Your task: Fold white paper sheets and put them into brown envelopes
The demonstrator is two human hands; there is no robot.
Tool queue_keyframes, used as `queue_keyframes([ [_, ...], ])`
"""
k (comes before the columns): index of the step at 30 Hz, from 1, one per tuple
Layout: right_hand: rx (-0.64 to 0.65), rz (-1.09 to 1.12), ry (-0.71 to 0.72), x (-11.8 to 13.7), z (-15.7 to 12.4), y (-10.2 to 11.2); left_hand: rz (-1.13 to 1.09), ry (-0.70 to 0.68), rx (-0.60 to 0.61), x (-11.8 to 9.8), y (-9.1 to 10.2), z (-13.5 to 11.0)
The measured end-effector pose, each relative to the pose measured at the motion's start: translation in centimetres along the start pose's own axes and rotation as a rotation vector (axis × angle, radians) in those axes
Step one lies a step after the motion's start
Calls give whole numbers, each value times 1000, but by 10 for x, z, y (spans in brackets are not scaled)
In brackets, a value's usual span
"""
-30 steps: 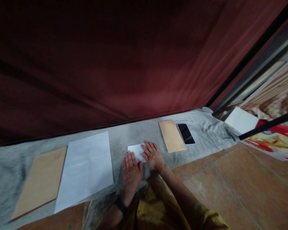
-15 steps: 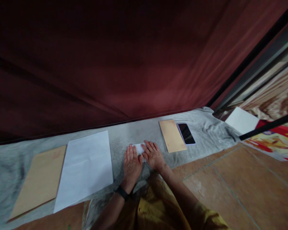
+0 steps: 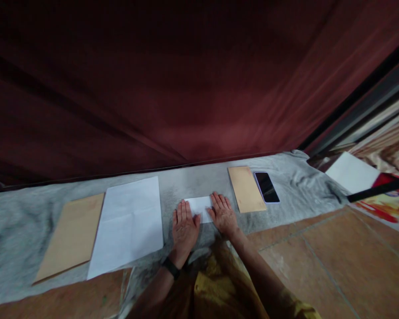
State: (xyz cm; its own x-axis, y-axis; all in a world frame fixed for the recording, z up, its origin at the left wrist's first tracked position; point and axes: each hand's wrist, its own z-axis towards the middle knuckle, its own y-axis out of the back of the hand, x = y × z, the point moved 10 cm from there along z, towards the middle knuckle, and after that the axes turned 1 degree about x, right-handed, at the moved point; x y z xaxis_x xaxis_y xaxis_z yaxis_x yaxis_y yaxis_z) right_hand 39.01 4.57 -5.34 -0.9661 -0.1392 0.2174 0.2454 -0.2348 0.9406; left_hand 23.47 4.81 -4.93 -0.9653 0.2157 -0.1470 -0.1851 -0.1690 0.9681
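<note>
A small white folded paper [image 3: 201,207] lies on the grey cloth [image 3: 173,186] in front of me. My left hand [image 3: 185,229] rests flat on its left end, fingers stretched out and thumb toward the middle. On the right end lies my right hand [image 3: 224,217], palm down with the fingers extended. Between the two hands the middle of the paper shows. To the left is a stack of large white sheets [image 3: 128,226], and to the right a small brown envelope [image 3: 247,189].
A larger brown envelope [image 3: 69,235] lies at the far left, beside the white sheets. A phone [image 3: 267,187] lies right of the small envelope. A dark red curtain [image 3: 199,106] hangs behind the cloth. Tiled floor [image 3: 306,252] and a black bar [image 3: 379,189] are on the right.
My hands have spread apart along the paper, the right one moving right, so more of its middle shows. The whole view has shifted slightly.
</note>
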Motion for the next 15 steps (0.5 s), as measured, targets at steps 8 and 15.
queue_keyframes([
  [8, -38, 54, -14, 45, -4, -2, 4, 16, 34, 2, -6, -2],
  [15, 11, 69, -29, 50, -10, -14, -36, -7, 8, 2, -8, -2],
])
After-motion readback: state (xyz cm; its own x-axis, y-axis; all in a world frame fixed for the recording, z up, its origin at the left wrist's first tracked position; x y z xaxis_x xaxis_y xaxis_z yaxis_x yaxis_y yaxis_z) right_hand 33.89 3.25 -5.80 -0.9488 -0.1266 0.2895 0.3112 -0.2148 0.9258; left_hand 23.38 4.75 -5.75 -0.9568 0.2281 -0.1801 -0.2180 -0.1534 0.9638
